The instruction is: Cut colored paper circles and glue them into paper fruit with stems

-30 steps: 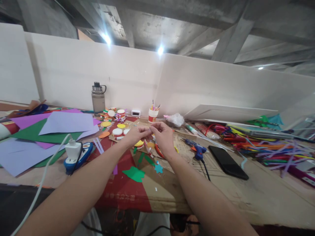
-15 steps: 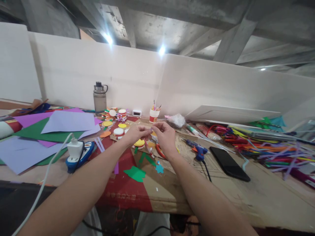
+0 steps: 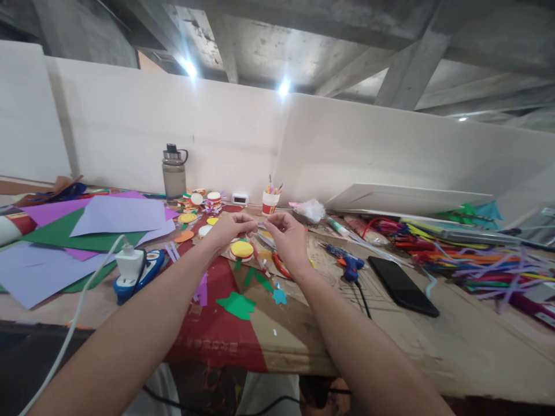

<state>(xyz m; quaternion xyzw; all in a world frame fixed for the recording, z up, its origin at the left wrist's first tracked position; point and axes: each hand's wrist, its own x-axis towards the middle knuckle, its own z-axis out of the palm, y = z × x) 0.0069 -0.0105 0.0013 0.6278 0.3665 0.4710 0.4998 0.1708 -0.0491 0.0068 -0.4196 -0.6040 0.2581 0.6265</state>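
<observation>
My left hand (image 3: 236,226) and my right hand (image 3: 286,234) are raised over the middle of the table, fingertips pinched and facing each other. A small pale purple strip (image 3: 261,223), probably paper, spans the short gap between them; its ends are hidden by the fingers. Beneath the hands lie scissors with orange handles (image 3: 281,267), partly covered by my right hand. A round piece with a yellow top (image 3: 241,250) sits below my left hand. Closer to me are a green paper shape (image 3: 236,305) and a blue paper star (image 3: 280,296).
Coloured paper sheets (image 3: 117,215) and a blue power strip (image 3: 147,271) lie left. Behind stand a water bottle (image 3: 174,176) and a paper cup (image 3: 270,202) of tools. To the right are a glue gun (image 3: 352,267), a black phone (image 3: 403,286) and a heap of coloured strips (image 3: 472,260).
My hands have drawn slightly apart, the left moving a little left, so more of the pale purple strip shows between them. The yellow-topped piece is now less covered.
</observation>
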